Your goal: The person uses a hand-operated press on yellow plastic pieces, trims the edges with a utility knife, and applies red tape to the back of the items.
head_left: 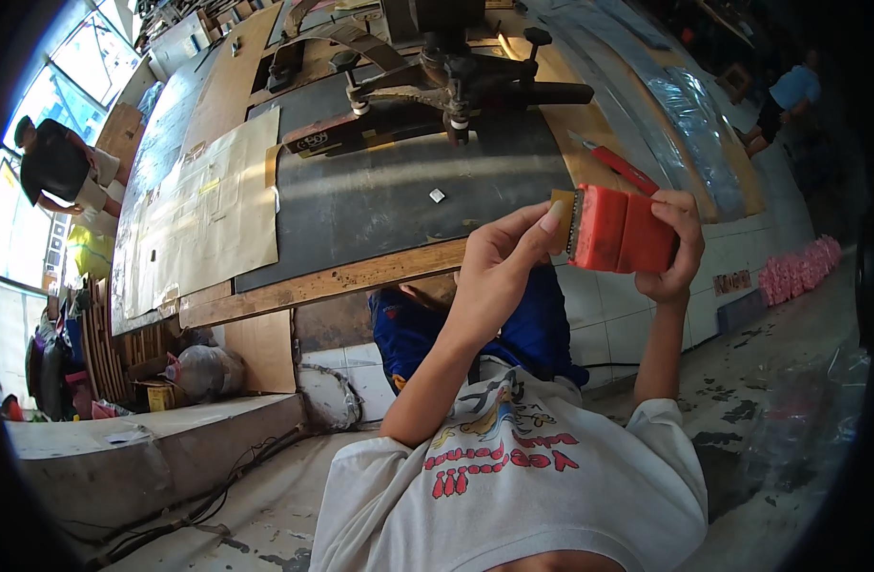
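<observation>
Above the table's near right edge, my right hand (680,248) is closed around a red tape dispenser (620,229). A dark serrated edge runs along the dispenser's left side. From that side sticks out a short piece of brown tape (562,217). My left hand (508,253) pinches the tape between thumb and fingers, to the left of the dispenser. Just beyond the dispenser, a red utility knife (623,169) lies on the table. A small pale square piece (437,195) rests on the black board (380,214) ahead of my hands.
A dark metal clamp frame with knobs (451,86) stands over the board. To its left lies a beige sheet (213,205) with tape strips. Clear plastic film (689,119) covers the right side. One person (65,167) stands at far left, another (790,95) at far right.
</observation>
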Demonstrator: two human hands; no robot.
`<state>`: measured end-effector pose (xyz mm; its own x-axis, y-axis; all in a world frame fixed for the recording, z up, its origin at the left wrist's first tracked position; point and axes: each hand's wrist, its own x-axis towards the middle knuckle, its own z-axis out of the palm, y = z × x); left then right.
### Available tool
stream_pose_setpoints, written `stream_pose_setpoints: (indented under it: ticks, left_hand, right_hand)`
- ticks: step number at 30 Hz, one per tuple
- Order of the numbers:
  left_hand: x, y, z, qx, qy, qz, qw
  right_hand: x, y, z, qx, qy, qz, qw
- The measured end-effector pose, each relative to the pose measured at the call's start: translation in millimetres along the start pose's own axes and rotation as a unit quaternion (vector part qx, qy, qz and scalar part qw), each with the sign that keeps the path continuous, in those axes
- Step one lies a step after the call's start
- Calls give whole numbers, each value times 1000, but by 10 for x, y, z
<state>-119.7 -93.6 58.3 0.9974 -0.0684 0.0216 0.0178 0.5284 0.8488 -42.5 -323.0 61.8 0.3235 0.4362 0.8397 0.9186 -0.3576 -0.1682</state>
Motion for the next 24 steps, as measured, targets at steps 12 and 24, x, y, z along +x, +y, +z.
stream_pose_setpoints:
  ticks: [12,24]
  left_hand:
    - [-65,-198,-51,31,72,70,994]
    - [-107,-151,-493,151,143,90,974]
  right_hand:
    - [54,-91,-60,1,-94,-43,995]
    - [-6,-217,318,210,-213,188,935]
